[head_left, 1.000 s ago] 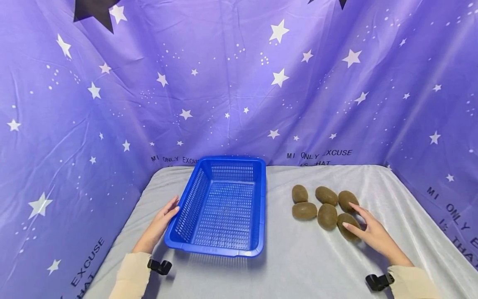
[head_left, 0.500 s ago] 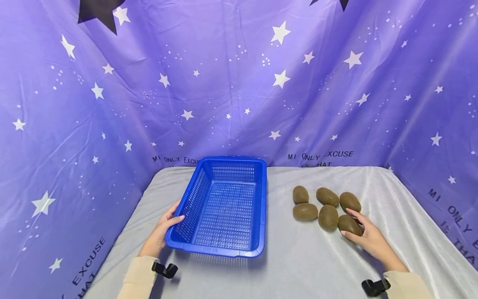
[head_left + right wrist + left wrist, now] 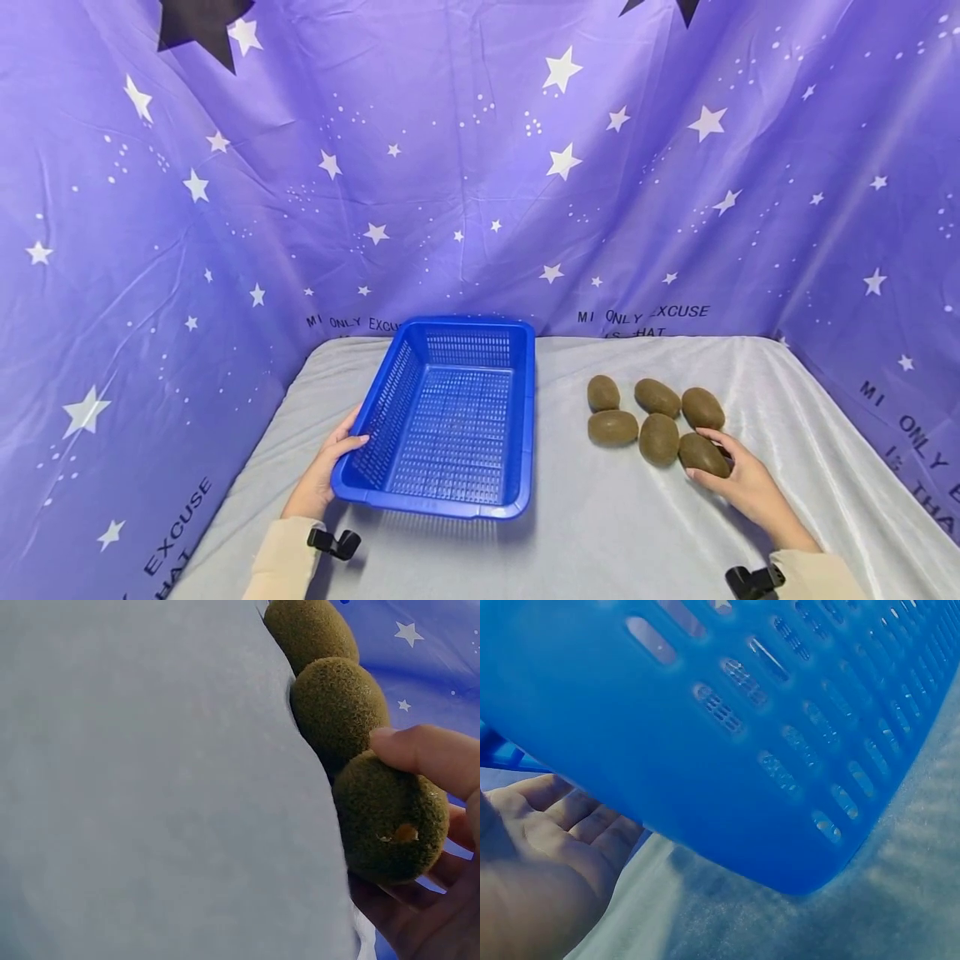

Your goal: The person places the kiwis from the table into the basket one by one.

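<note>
My left hand grips the left side of a blue plastic basket, thumb over the rim. In the left wrist view, the slotted basket wall rises beside my palm and fingers, which reach under its edge. My right hand curls round the nearest right kiwi of a group, thumb on its near side and fingers beyond. The right wrist view shows that kiwi between my thumb and the fingers behind it. A second kiwi lies against it on the left.
Several more kiwis lie close by in two rows, among them one at the back right and one at the front left. A grey cloth covers the table. Purple star-printed curtains stand round its back and sides.
My left hand has moved onto the basket rim, thumb now over it. My right fingers have drawn off the back right kiwi and closed round the nearest one. The kiwis stay put.
</note>
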`<action>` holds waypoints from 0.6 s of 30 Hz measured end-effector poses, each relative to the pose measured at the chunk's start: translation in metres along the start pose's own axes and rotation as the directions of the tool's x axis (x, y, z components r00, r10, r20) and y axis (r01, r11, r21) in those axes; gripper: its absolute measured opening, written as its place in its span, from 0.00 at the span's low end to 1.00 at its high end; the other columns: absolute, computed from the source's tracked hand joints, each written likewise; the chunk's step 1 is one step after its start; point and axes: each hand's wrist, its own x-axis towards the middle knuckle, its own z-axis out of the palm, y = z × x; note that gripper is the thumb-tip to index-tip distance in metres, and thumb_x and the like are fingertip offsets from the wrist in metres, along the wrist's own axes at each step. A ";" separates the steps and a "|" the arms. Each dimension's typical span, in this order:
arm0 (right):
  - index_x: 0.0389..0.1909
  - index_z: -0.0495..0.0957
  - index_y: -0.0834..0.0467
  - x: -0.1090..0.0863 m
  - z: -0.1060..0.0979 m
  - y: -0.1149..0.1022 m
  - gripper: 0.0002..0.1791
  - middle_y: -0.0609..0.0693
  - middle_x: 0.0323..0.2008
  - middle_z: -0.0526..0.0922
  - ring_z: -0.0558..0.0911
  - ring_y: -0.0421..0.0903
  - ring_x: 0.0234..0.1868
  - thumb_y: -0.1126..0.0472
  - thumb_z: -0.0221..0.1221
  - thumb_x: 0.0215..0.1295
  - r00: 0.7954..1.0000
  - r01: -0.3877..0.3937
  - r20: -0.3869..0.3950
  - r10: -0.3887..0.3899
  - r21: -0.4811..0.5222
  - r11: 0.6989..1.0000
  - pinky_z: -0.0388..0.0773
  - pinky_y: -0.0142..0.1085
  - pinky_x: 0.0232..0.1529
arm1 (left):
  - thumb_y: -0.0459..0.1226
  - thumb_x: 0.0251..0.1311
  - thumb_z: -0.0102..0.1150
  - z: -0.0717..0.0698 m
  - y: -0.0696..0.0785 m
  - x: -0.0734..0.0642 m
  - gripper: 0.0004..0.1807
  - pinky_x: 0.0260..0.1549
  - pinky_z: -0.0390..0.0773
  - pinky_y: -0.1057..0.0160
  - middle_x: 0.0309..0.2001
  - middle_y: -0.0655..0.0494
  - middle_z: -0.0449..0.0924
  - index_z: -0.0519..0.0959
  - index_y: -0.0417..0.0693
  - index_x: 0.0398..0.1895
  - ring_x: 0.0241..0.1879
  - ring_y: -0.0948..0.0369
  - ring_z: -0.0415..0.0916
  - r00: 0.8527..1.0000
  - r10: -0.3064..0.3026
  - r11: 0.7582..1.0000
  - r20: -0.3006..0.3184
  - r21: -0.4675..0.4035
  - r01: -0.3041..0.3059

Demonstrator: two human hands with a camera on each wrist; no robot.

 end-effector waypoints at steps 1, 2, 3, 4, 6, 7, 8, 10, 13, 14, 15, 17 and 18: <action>0.58 0.70 0.63 0.000 0.000 0.000 0.35 0.67 0.49 0.76 0.68 0.24 0.40 0.61 0.71 0.48 1.000 0.004 -0.004 -0.004 0.002 1.000 0.66 0.22 0.36 | 0.29 0.65 0.42 0.000 0.000 0.000 0.38 0.41 0.78 0.58 0.55 0.57 0.71 0.39 0.48 0.75 0.46 0.58 0.74 1.000 0.002 1.000 0.009 -0.005 -0.002; 0.58 0.70 0.63 0.001 0.000 0.000 0.35 0.67 0.49 0.76 0.69 0.24 0.39 0.61 0.71 0.47 1.000 0.005 -0.008 -0.005 0.003 1.000 0.66 0.22 0.36 | 0.29 0.66 0.41 0.000 0.000 0.000 0.38 0.41 0.78 0.58 0.55 0.57 0.70 0.38 0.48 0.75 0.47 0.57 0.74 1.000 0.008 1.000 0.018 -0.010 -0.008; 0.58 0.70 0.63 0.001 0.000 0.000 0.35 0.67 0.49 0.76 0.69 0.25 0.39 0.61 0.71 0.47 1.000 0.006 -0.011 -0.006 0.002 1.000 0.66 0.22 0.35 | 0.29 0.66 0.41 0.000 -0.001 0.000 0.38 0.41 0.78 0.58 0.56 0.57 0.70 0.38 0.48 0.75 0.47 0.57 0.74 1.000 0.010 1.000 0.026 -0.013 -0.010; 0.57 0.71 0.63 0.002 0.000 0.000 0.34 0.66 0.49 0.77 0.70 0.26 0.38 0.61 0.71 0.47 1.000 0.005 -0.013 -0.005 0.000 1.000 0.67 0.23 0.35 | 0.29 0.66 0.40 0.000 -0.001 0.000 0.38 0.41 0.78 0.58 0.56 0.57 0.70 0.37 0.48 0.75 0.47 0.57 0.74 0.999 0.013 1.000 0.032 -0.017 -0.013; 0.57 0.71 0.63 0.002 0.000 -0.001 0.34 0.66 0.49 0.76 0.72 0.31 0.39 0.61 0.71 0.47 1.000 -0.005 -0.016 0.004 -0.016 1.000 0.67 0.25 0.35 | 0.29 0.67 0.39 0.000 -0.001 0.001 0.38 0.42 0.78 0.57 0.56 0.56 0.70 0.37 0.48 0.75 0.47 0.57 0.74 0.999 0.021 1.000 0.042 -0.023 -0.020; 0.57 0.71 0.64 0.002 -0.001 -0.002 0.34 0.66 0.48 0.77 0.74 0.36 0.40 0.61 0.71 0.48 1.000 -0.010 -0.019 0.010 -0.024 1.000 0.68 0.26 0.35 | 0.29 0.67 0.39 0.000 -0.001 0.001 0.37 0.42 0.78 0.57 0.56 0.56 0.70 0.37 0.49 0.75 0.47 0.56 0.74 0.999 0.019 0.999 0.042 -0.026 -0.018; 0.58 0.70 0.64 0.002 -0.001 -0.003 0.34 0.67 0.48 0.77 0.75 0.40 0.40 0.61 0.71 0.48 1.000 -0.019 -0.020 0.018 -0.030 0.999 0.69 0.27 0.34 | 0.29 0.67 0.39 0.000 0.000 0.001 0.37 0.41 0.78 0.57 0.56 0.56 0.70 0.37 0.49 0.75 0.47 0.56 0.74 0.999 0.015 1.000 0.036 -0.028 -0.013; 0.58 0.70 0.64 0.002 -0.002 -0.005 0.34 0.67 0.47 0.77 0.77 0.50 0.41 0.60 0.70 0.49 0.999 -0.036 -0.023 0.035 -0.040 0.999 0.70 0.29 0.33 | 0.30 0.67 0.39 0.001 0.000 0.002 0.37 0.41 0.78 0.56 0.56 0.55 0.70 0.38 0.50 0.76 0.47 0.56 0.74 1.000 0.007 1.000 0.025 -0.027 -0.007; 0.58 0.69 0.65 0.003 -0.003 -0.009 0.34 0.68 0.46 0.77 0.77 0.55 0.41 0.60 0.69 0.50 0.998 -0.059 -0.033 0.058 -0.039 0.998 0.70 0.30 0.32 | 0.30 0.67 0.40 0.002 0.001 0.003 0.37 0.41 0.78 0.56 0.56 0.55 0.70 0.39 0.52 0.76 0.47 0.55 0.73 1.000 -0.005 1.000 0.017 -0.027 0.006; 0.58 0.69 0.64 0.003 -0.003 -0.010 0.34 0.67 0.46 0.77 0.78 0.54 0.40 0.59 0.69 0.51 0.997 -0.064 -0.037 0.062 -0.037 0.997 0.70 0.30 0.32 | 0.30 0.67 0.39 0.002 0.001 0.003 0.37 0.41 0.78 0.56 0.56 0.55 0.70 0.39 0.53 0.76 0.47 0.55 0.73 1.000 -0.004 1.000 0.019 -0.025 0.005; 0.58 0.69 0.64 0.004 -0.003 -0.011 0.34 0.67 0.46 0.77 0.78 0.53 0.40 0.59 0.69 0.51 0.997 -0.063 -0.042 0.062 -0.032 0.998 0.70 0.30 0.33 | 0.30 0.67 0.39 0.002 0.001 0.003 0.37 0.41 0.78 0.56 0.56 0.55 0.70 0.39 0.53 0.76 0.48 0.55 0.73 1.000 -0.003 1.000 0.026 -0.027 0.004; 0.58 0.69 0.63 0.006 -0.003 -0.014 0.33 0.67 0.47 0.77 0.77 0.45 0.40 0.58 0.69 0.52 0.997 -0.062 -0.057 0.060 -0.033 0.998 0.70 0.28 0.33 | 0.30 0.67 0.37 0.001 0.001 0.004 0.37 0.42 0.77 0.56 0.57 0.55 0.69 0.38 0.53 0.76 0.48 0.55 0.73 0.999 0.011 0.999 0.052 -0.032 -0.010; 0.58 0.70 0.63 0.007 -0.003 -0.015 0.33 0.66 0.47 0.77 0.76 0.41 0.40 0.57 0.69 0.51 0.996 -0.058 -0.067 0.055 -0.034 0.998 0.70 0.27 0.34 | 0.29 0.68 0.36 0.001 0.001 0.005 0.36 0.42 0.77 0.56 0.57 0.55 0.69 0.37 0.52 0.76 0.49 0.55 0.72 0.997 0.024 0.999 0.070 -0.035 -0.021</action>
